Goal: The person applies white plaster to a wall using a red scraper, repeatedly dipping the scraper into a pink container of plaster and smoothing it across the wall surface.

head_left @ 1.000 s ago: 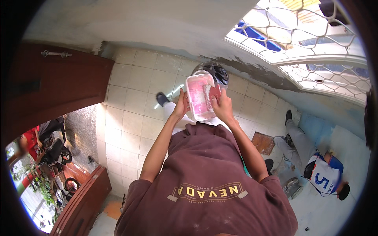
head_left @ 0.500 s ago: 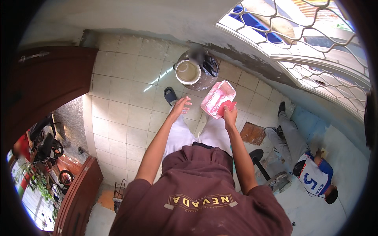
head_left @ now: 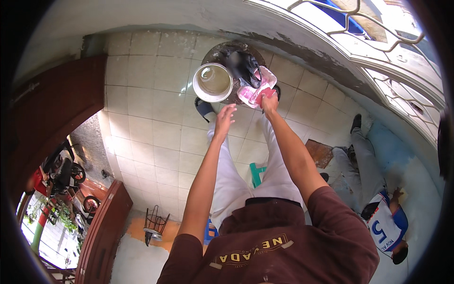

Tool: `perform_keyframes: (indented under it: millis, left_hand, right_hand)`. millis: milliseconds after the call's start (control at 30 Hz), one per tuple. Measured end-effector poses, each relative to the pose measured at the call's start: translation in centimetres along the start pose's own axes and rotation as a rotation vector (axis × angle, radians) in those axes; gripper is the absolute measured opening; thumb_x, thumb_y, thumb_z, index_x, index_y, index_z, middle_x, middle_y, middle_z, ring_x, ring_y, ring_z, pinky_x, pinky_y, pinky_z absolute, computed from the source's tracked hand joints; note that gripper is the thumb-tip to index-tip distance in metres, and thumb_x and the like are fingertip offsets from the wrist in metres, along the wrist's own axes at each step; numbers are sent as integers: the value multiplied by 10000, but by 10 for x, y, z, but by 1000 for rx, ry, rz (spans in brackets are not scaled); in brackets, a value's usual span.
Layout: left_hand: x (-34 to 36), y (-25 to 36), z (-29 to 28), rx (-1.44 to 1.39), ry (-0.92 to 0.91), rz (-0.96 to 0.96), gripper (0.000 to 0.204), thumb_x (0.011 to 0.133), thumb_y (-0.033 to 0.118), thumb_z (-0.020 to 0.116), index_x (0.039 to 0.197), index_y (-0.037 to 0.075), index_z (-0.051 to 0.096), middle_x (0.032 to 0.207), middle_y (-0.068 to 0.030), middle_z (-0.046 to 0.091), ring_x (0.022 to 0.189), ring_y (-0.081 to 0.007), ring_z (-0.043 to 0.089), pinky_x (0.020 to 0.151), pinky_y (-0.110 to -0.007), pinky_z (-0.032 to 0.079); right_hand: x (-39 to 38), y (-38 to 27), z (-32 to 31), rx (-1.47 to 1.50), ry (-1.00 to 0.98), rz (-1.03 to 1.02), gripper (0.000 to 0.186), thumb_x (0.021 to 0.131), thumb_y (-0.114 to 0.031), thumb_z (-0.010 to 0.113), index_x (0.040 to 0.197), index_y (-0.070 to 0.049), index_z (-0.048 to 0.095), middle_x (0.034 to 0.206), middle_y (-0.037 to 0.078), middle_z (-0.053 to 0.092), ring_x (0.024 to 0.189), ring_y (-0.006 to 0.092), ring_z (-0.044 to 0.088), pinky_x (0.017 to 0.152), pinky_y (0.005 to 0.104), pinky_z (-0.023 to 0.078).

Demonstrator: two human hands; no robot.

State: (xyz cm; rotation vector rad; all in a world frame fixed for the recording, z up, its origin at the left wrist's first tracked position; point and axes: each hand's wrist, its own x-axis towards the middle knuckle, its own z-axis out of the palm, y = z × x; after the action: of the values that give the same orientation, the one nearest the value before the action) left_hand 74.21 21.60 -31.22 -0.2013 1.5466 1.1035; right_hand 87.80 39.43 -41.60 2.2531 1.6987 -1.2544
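Observation:
My right hand [head_left: 269, 103] grips a red, flat tool [head_left: 264, 93] inside a white, pink-smeared plastic tray [head_left: 244, 97]. The tray sits low against a black plastic bag [head_left: 243, 71], on or just over a round, dark surface [head_left: 213, 56]. To the left stands a white bucket [head_left: 212, 98] with cloudy liquid inside. My left hand [head_left: 225, 117], empty with fingers loosely curved and apart, hangs just below the bucket, apart from it and the tray.
Tiled floor [head_left: 156, 128], green stool [head_left: 257, 175] between my legs, wire rack [head_left: 156, 222]. Brown doors [head_left: 101, 225] open onto motorbikes [head_left: 66, 175] at left. A grilled window [head_left: 392, 42] is upper right; another person [head_left: 385, 220] works by the right wall [head_left: 411, 170].
My left hand has left the tray. My right hand has carried the tray forward to the bag beside the bucket. I stand further bent over, with more of my legs showing.

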Motion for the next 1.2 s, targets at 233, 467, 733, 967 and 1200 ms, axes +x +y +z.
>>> perform_keyframes:
  millis: [233, 467, 733, 967, 1200]
  left_hand:
    - [11, 75, 31, 172, 123, 402, 343, 992, 331, 693, 1170, 38, 698, 912, -42, 722, 771, -126, 613, 741, -260, 500]
    - [71, 145, 8, 814, 577, 758, 494, 914, 432, 742, 1174, 16, 684, 1153, -164, 720, 1059, -328, 650, 980, -436, 465]
    - [115, 189, 27, 299, 241, 370, 246, 916, 278, 747, 968, 37, 741, 916, -113, 753, 928, -248, 665, 847, -359, 477]
    - [26, 213, 5, -24, 124, 644, 229, 1027, 247, 642, 1159, 63, 680, 969, -15, 657, 866, -96, 587, 792, -274, 478]
    - [-193, 286, 25, -176, -145, 688, 290, 1063, 228, 587, 1332, 122, 600, 1231, -38, 558, 1014, -103, 616, 807, -284, 561]
  right_hand:
    - [-11, -5, -16, 25, 281, -261, 459, 881, -241, 735, 1257, -23, 585, 1198, 208, 654, 1196, 405, 583, 1050, 455, 438]
    - [-51, -98, -23, 29, 40, -483, 353, 958, -310, 681, 1110, 7, 702, 1067, 207, 702, 1065, 366, 632, 935, 454, 477]
    - [-8, -148, -23, 513, -241, -357, 270, 994, -256, 672, 1049, 3, 722, 836, 24, 689, 792, 123, 579, 749, 298, 464]
    - [-80, -207, -121, 749, -288, -500, 183, 1040, -197, 614, 1020, -21, 663, 907, -44, 592, 870, 73, 497, 789, 251, 416]
    - [-237, -250, -253, 971, -434, -750, 398, 1014, -158, 641, 1391, -44, 582, 1126, 46, 657, 1082, 124, 583, 877, 279, 493]
